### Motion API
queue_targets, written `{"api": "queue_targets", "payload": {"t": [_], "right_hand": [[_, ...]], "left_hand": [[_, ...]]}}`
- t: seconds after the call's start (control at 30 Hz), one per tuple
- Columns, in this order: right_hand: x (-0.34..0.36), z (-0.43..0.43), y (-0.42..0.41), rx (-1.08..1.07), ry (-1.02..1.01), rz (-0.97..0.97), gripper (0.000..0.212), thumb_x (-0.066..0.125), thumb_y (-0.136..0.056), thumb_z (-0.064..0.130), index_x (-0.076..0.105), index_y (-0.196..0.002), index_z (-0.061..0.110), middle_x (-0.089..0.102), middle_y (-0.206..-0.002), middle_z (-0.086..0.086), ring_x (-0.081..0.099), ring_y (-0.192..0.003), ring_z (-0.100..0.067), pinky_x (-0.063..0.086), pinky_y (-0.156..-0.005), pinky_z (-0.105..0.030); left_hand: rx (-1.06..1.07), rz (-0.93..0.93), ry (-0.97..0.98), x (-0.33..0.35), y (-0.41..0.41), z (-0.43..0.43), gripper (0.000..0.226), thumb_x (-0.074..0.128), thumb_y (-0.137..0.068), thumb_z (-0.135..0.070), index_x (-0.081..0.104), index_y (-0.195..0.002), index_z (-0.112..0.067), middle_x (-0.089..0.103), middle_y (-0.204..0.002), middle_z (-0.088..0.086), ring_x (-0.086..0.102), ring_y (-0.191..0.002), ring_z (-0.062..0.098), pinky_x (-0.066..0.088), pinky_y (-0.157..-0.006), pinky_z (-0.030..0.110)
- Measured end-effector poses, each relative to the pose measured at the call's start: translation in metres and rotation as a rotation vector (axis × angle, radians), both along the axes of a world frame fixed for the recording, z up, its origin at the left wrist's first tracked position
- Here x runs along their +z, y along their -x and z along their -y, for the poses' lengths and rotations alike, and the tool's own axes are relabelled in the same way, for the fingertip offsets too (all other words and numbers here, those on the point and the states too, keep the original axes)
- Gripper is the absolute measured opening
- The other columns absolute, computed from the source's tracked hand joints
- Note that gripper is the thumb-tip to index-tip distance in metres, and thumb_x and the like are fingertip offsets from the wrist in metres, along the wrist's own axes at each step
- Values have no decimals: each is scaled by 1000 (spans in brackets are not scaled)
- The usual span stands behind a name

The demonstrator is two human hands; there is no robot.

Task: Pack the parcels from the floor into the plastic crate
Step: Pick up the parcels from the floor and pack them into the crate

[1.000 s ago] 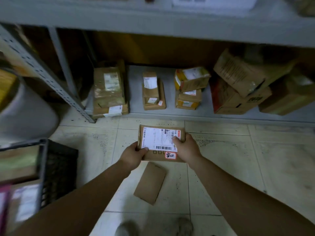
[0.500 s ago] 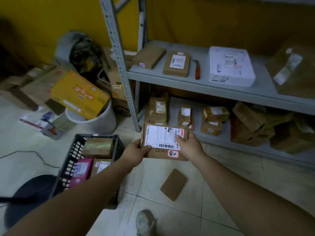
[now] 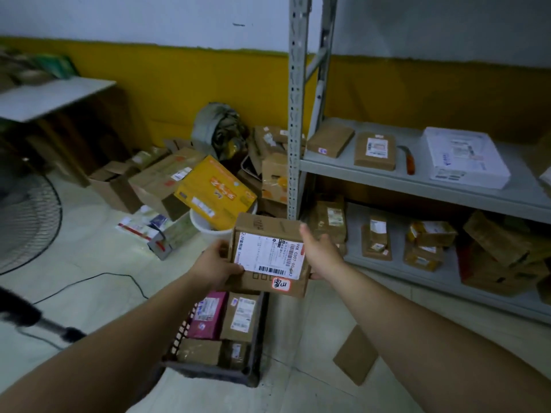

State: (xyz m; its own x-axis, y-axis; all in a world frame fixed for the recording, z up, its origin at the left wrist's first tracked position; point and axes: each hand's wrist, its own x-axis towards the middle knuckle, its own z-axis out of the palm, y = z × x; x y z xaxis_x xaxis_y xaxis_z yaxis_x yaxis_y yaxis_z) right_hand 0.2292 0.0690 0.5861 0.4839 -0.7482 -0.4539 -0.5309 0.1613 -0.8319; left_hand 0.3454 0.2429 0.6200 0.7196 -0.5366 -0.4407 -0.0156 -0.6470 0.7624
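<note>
Floor [image 3: 89,263] of pale, worn tiles fills the lower part of the view. Behind it the wall [image 3: 179,84] is white above and yellow below. A grey metal rack [image 3: 295,114] stands at the right, and its 2 visible shelves carry many brown cartons. The upper shelf also has a white parcel [image 3: 465,158] and a tool with an orange handle [image 3: 409,160].

At the left there is a table [image 3: 50,96] and the grille of a floor fan [image 3: 26,222]. A black cable [image 3: 104,278] runs over the tiles. Against the wall lies a heap of cartons, and a yellow box [image 3: 214,193] leans in a white bucket [image 3: 205,226].

The dark plastic crate [image 3: 208,372] stands on the floor between the 2 forearms. It holds a pink parcel [image 3: 207,315], a labelled brown parcel [image 3: 241,315] and 2 more brown ones at the near end.

The cardboard parcel [image 3: 268,254] with a white label is in the air, over the far end of the crate and just in front of the bucket. The left hand [image 3: 217,263] grips its left edge, with the thumb on the label. The right hand [image 3: 322,254] holds the right side, with the fingers curled below and the thumb raised along the edge. This parcel hides the far part of the crate.

A flat brown parcel [image 3: 356,354] lies on the tiles to the right of the crate, partly under the right forearm.
</note>
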Motion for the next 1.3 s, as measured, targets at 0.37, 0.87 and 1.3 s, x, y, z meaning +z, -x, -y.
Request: {"api": "queue_targets", "payload": {"t": [0.37, 0.87, 1.3], "right_hand": [[-67, -137, -105, 29, -196, -86, 36, 52, -91, 21, 48, -127, 25, 61, -106, 1, 61, -84, -15, 48, -69, -30], [-311, -160, -188, 82, -49, -93, 60, 60, -92, 31, 31, -144, 23, 52, -135, -4, 54, -118, -26, 46, -97, -40], [-507, -170, -280, 170, 178, -120, 62, 55, -96, 30, 25, -148, 17, 48, -139, -7, 53, -120, -27, 45, -90, -34]], "left_hand": [[130, -282, 64, -73, -127, -113, 36, 46, -96, -39, 49, -119, -11, 60, -102, 5, 59, -85, 18, 51, -66, 33], [-48, -103, -80, -345, -188, -153, 37, 41, -99, -34, 48, -128, -13, 63, -113, 5, 62, -93, 16, 53, -71, 21], [-104, 396, -213, -554, -247, -171, 35, 34, -98, -38, 43, -124, -16, 50, -115, 5, 52, -107, 25, 42, -97, 46]]}}
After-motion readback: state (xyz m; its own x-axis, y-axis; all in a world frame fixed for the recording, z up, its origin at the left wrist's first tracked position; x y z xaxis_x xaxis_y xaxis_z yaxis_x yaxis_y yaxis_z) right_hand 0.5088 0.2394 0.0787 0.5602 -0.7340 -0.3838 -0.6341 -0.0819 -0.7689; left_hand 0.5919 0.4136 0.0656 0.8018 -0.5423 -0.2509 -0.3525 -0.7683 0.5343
